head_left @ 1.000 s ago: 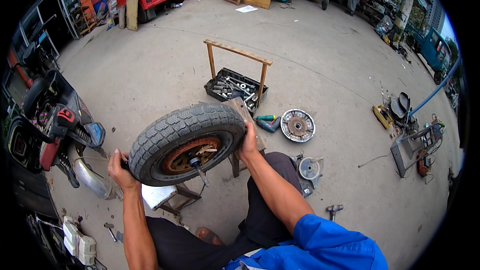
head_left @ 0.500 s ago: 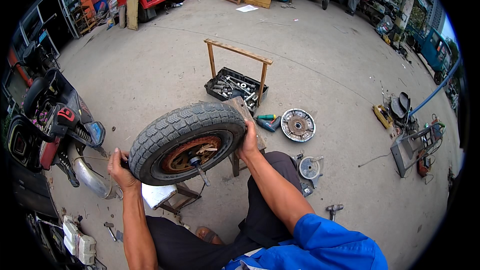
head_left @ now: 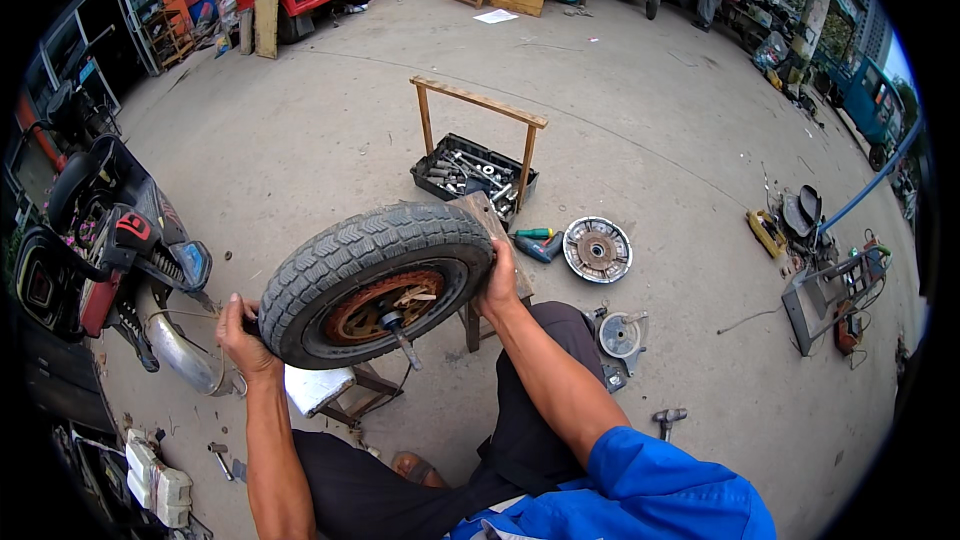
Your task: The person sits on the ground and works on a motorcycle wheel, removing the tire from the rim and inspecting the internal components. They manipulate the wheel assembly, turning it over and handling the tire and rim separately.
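Observation:
I hold a scooter wheel (head_left: pixel 375 258) tilted above a wooden stool, its treaded black tyre upward and its rusty hub facing me. A metal axle (head_left: pixel 402 338) sticks out of the hub toward my knees. My right hand (head_left: pixel 498 285) is closed on the tyre's right side, beside a worn wooden board (head_left: pixel 488 212). At the left side my left hand (head_left: pixel 243 338) is closed, with a small dark piece showing between it and the tyre; I cannot make out what that piece is. Under the wheel stands a low stool (head_left: pixel 320 388) with a white top.
Beyond the wheel sits a black toolbox (head_left: pixel 470 165) full of tools, with a wooden handle. To the right lie a power drill (head_left: pixel 542 246), a round metal hub plate (head_left: pixel 597 249), a brake plate (head_left: pixel 621 337) and a hammer (head_left: pixel 669 420). A scooter (head_left: pixel 125 240) stands left.

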The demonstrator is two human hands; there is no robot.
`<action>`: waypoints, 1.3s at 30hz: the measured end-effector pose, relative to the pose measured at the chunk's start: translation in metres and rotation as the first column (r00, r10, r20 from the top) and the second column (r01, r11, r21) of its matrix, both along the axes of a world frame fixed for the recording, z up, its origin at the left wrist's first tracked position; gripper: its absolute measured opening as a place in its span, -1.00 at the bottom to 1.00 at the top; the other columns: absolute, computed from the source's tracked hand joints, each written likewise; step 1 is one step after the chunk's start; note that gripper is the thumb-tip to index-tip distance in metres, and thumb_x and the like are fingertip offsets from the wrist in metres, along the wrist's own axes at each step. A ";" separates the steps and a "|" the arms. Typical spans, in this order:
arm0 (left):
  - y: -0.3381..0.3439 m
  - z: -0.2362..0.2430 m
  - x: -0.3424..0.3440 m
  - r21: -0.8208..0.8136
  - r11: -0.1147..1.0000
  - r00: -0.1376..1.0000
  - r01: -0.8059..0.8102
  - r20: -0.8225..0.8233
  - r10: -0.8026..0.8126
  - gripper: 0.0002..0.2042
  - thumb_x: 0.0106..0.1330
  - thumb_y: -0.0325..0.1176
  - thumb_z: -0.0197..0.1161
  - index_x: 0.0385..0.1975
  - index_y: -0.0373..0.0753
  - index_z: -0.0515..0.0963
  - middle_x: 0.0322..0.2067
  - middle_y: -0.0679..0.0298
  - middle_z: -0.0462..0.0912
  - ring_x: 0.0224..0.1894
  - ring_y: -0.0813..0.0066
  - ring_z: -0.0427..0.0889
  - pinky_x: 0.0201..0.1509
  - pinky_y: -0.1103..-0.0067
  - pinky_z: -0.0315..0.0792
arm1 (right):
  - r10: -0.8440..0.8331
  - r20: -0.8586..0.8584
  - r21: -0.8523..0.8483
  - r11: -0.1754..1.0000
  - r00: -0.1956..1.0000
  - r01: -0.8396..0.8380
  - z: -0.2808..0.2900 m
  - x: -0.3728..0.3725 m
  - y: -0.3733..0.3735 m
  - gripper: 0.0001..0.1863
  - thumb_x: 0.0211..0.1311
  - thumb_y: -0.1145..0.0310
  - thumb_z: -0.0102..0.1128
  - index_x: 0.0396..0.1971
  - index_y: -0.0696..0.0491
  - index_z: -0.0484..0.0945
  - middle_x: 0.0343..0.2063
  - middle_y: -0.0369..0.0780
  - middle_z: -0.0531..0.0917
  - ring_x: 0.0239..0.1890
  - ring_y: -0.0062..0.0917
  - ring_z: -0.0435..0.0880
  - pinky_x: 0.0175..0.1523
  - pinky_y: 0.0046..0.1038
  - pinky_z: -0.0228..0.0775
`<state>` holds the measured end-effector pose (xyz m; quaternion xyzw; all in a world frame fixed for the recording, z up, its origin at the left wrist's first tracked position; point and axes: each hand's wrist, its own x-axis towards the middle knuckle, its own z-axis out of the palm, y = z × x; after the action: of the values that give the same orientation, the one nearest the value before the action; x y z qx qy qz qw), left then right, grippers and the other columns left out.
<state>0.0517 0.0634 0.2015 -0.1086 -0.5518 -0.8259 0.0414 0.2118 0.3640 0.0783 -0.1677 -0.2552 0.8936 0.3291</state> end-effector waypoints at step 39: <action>0.001 0.001 -0.001 0.068 0.998 1.000 0.012 0.009 -0.013 -0.68 0.35 -0.36 0.13 -0.69 -0.26 0.34 -0.62 0.14 0.52 -0.53 0.46 0.41 -0.37 0.51 0.28 | 0.015 -0.054 0.068 0.998 0.998 -0.011 0.011 0.004 -0.001 -0.46 0.37 0.02 -0.21 -0.01 0.13 0.58 -0.01 -0.17 0.67 0.06 -0.35 0.60 0.25 -0.32 0.35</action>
<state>0.0505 0.0642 0.2028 -0.1067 -0.5228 -0.8449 0.0375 0.2162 0.3632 0.0896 -0.1303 -0.2775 0.8907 0.3357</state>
